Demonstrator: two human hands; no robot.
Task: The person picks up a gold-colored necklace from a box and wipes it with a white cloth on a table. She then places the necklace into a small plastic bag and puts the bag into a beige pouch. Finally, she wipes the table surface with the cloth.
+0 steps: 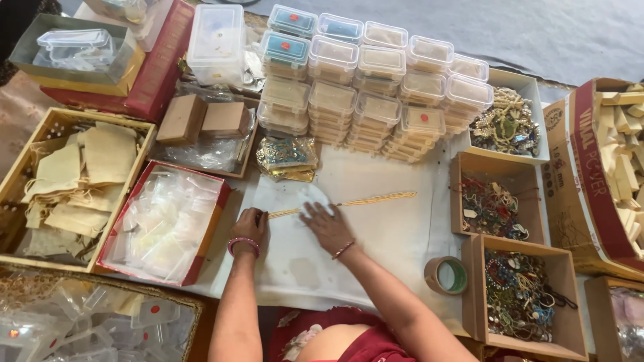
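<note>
A white cloth is spread among stacked plastic boxes and cardboard trays of jewellery. On it a thin gold chain is laid out straight; smoothing it flat appears to be the step in hand, so steady, light pressure seems called for. The left hand is pinched on the chain's near end. The right hand is pressed flat, fingers spread, gripping nothing.

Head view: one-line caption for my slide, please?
Both hands, left hand and right hand, press a thin gold chain flat on white cloth among stacked clear boxes and jewellery trays.
</note>
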